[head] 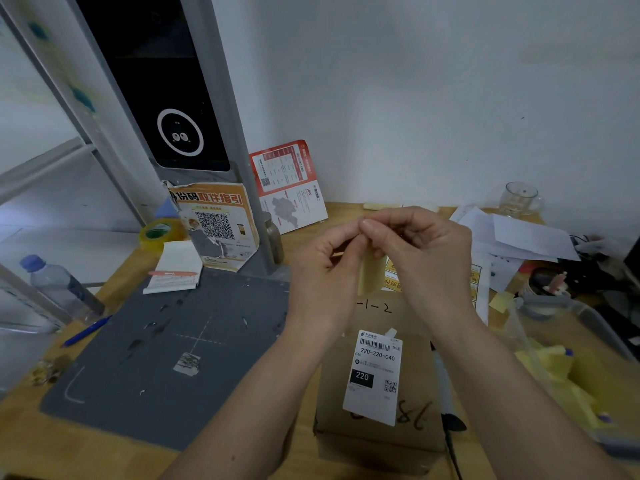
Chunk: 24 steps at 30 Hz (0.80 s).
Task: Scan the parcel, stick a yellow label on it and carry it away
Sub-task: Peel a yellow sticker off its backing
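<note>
A water bottle [57,285], tape roll [160,232] and glass mug [520,198] sit on the desk [104,459].

Matt cardboard parcel [377,341], wooden table [104,459]

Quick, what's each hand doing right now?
Left hand: pinched on the yellow label.
Right hand: pinching the same label's top, above the parcel.

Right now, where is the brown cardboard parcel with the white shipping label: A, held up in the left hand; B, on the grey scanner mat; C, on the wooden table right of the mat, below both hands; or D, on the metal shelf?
C: the brown cardboard parcel sits on the wooden table beside the grey scanner mat, while both hands pinch a yellow label above it.
</note>
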Tool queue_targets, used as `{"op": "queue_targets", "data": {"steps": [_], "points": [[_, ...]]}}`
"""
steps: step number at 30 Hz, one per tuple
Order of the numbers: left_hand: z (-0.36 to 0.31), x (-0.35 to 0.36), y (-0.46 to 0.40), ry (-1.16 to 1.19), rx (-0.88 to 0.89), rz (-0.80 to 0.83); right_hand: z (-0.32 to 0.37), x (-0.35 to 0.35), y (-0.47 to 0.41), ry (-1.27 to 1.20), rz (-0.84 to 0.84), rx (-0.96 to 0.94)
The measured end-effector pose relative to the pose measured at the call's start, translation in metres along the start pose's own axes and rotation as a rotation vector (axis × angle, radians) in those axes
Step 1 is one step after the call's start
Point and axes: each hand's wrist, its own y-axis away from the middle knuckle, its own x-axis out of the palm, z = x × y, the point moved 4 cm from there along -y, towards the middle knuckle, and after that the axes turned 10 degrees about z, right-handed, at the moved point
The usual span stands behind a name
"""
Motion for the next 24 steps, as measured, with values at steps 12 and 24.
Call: {"op": "queue_targets", "data": {"steps": [12, 24], "points": [[0.0007, -0.003, 0.0013, 0.03, -0.038, -0.006, 0.0019, 0.0004, -0.0001, 0.006, 0.029, 0.001], [0.0004, -0.0055, 0.0001, -0.038, -0.042, -0.011, 0.0063, 0.0019, 0.001, 0.168, 0.026, 0.021]]}}
